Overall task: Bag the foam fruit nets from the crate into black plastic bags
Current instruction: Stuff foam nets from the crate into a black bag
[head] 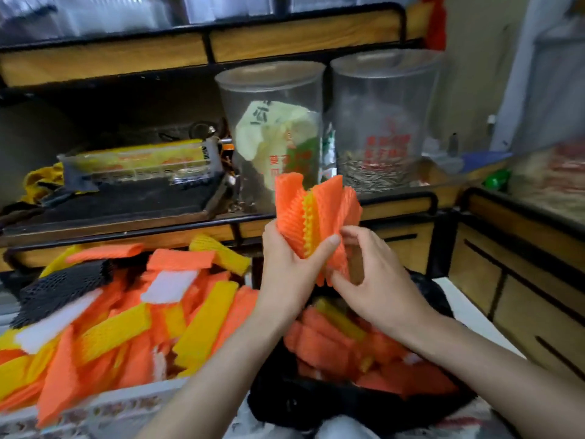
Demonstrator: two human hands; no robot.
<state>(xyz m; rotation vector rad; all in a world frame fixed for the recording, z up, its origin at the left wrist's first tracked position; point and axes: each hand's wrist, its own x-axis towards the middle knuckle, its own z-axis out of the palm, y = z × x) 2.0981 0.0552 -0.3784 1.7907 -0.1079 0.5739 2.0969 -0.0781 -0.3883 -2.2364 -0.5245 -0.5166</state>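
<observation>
Orange and yellow ribbed foam fruit nets in an upright bunch point(316, 217), fanned at the top, held above the open black plastic bag point(316, 403). Left hand point(289, 267) raised from a bare forearm, curled around the bunch's lower left side, thumb pressed across its front, fingers wrapped behind and out of sight. Right hand point(376, 280) raised from the near right, fingers loosely bent and spread, fingertips touching the bunch's right edge and bottom end; whether pinching or only steadying, cannot tell. Inside the bag, more orange nets with a few yellow ones, crinkled black film at the rim. To the left, white slotted plastic crate point(104, 407) heaped with flat orange, yellow, white and black mesh sleeves. Farther off, two tall clear plastic jars point(386, 99) on a wood-and-metal shelf point(395, 207).
</observation>
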